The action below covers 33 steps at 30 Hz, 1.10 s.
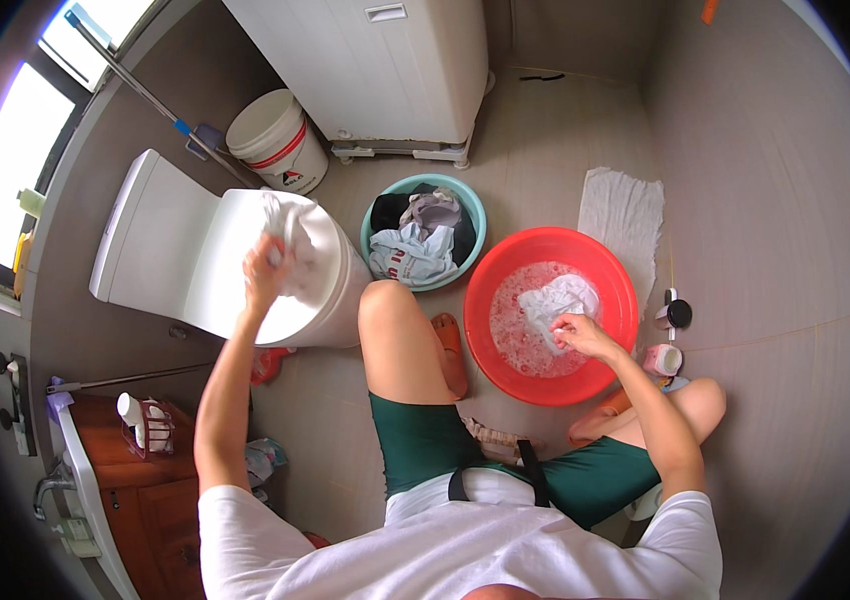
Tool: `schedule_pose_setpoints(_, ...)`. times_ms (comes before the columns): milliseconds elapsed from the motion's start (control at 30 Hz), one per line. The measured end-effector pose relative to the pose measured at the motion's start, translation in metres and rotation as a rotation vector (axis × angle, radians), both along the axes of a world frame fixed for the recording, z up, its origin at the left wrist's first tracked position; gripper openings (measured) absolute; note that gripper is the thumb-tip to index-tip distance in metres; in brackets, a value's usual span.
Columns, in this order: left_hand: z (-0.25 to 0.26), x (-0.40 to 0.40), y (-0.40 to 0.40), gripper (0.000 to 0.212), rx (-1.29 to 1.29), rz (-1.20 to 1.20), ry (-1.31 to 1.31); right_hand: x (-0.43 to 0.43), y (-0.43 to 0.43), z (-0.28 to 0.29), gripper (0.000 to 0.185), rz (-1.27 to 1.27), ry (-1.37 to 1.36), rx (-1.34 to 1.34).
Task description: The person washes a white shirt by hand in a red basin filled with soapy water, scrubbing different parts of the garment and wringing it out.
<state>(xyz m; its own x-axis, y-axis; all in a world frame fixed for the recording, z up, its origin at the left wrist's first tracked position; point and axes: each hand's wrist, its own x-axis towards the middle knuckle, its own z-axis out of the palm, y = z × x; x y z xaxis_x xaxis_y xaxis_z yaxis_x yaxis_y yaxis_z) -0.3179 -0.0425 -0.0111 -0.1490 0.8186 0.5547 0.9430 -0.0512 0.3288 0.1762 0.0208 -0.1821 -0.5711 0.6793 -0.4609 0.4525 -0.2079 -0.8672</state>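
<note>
My left hand [266,274], stretched out over the toilet's closed lid [233,240], grips a pale cloth [286,217] that is blurred by motion. In front of my right knee sits a red plastic basin [475,322] with sudsy water [511,345] in it. A white wet cloth [563,296] lies bunched in the suds, partly above the water. The fingers of my right hand [582,335] pinch the near edge of this cloth. Between the toilet and the red basin, a light-blue basin [479,217] holds dark, grey and pale-blue clothes [425,225].
A washing machine [410,82] on a stand and a white bucket [282,142] are at the back. A mop handle [143,90] leans behind the toilet. A whitish cloth [620,202] lies flat by the right wall, near a pink jar [663,361]. At left is a wooden vanity cabinet [158,510].
</note>
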Motion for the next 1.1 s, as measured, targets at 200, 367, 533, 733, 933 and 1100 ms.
schedule_pose_setpoints(200, -0.032, 0.014, -0.071, 0.022, -0.284, 0.052, -0.193, 0.004, -0.009, 0.002, 0.015, 0.012, 0.013, 0.094)
schedule_pose_setpoints(367, -0.011, -0.017, -0.062, 0.032, -0.129, 0.400, -0.119, 0.000, -0.015, -0.007, 0.015, 0.040, 0.011, 0.167)
schedule_pose_setpoints(533, 0.047, 0.090, 0.018, 0.026, -0.085, -0.051, -0.262, 0.022, -0.016, -0.008, 0.020, -0.048, -0.163, 0.300)
schedule_pose_setpoints(733, -0.028, 0.220, 0.072, 0.026, -0.479, -0.648, -0.534, 0.036, -0.020, -0.028, 0.012, -0.232, -0.196, 0.253)
schedule_pose_setpoints(933, -0.186, 0.317, 0.040, 0.029, -0.792, -0.683, -0.650, 0.031, -0.004, -0.027, 0.011, -0.377, -0.379, 0.176)
schedule_pose_setpoints(1100, -0.275, 0.353, -0.035, 0.023, -1.062, -0.544, -1.239, 0.010, 0.020, -0.097, 0.029, -0.233, -0.601, 0.371)
